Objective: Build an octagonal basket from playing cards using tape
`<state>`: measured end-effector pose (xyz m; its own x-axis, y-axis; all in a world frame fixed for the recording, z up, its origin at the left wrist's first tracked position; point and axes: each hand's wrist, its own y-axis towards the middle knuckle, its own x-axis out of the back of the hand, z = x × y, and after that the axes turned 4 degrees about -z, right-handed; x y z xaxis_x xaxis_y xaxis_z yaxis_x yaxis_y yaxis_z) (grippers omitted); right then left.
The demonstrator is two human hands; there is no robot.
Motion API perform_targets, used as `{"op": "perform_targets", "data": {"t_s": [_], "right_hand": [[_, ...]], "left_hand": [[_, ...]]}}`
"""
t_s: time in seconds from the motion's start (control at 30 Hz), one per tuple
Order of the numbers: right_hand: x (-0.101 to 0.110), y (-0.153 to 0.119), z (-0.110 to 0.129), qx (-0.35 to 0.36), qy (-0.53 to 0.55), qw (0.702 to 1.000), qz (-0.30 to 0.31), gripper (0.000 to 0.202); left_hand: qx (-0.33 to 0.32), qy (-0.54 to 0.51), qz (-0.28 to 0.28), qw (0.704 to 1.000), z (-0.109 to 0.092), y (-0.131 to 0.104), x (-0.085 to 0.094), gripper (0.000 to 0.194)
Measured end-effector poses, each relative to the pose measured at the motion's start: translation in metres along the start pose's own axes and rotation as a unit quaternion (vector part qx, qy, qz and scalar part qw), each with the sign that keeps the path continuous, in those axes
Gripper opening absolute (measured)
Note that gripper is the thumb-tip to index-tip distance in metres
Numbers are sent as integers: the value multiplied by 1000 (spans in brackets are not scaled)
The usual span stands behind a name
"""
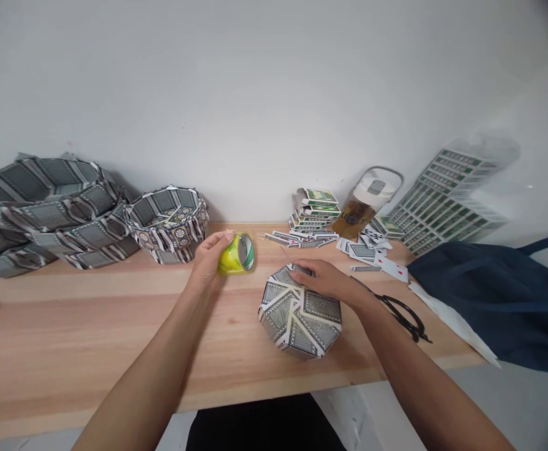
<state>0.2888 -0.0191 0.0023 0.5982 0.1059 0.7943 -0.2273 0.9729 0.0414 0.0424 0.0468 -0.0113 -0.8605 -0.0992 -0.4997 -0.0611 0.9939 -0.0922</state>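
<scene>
My left hand [209, 255] is closed around the near side of a yellow-green roll of tape [230, 258], its hollow core turned to the right, at the middle of the table. To the right, a many-sided box made of playing cards [297, 316] rests on the wood, its top a fan of overlapping card backs with pale strips between them. My right hand [320, 277] lies over the far right part of that box, fingers stretched across its top and edge. Some of its fingertips are hidden behind the box.
Card rings [57, 210] stand stacked at the left, beside a smaller card bowl [168, 219]. Along the wall are card packs [315, 207], loose cards [367, 250] and a drink bottle [365, 200]. Black scissors [403, 313] and a dark blue bag [494, 300] lie right.
</scene>
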Motion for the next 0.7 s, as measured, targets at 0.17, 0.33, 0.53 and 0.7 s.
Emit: {"op": "perform_targets", "data": {"t_s": [0.17,0.33,0.53,0.7], "right_hand": [[6,-14,5,3,34,999,-32,50],[11,-66,23,24,-73,994,-72,74],[-10,-106,33,13,-164,986,18,99],[-18,-102,31,22,-182,983,-3,90]], "left_hand": [[3,-5,-3,1000,-1,1,1,34],[4,-17,-6,1000,0,5,4,34],[-5,-27,-7,1000,3,6,5,34],[-7,-30,-7,1000,1,3,5,34]]}}
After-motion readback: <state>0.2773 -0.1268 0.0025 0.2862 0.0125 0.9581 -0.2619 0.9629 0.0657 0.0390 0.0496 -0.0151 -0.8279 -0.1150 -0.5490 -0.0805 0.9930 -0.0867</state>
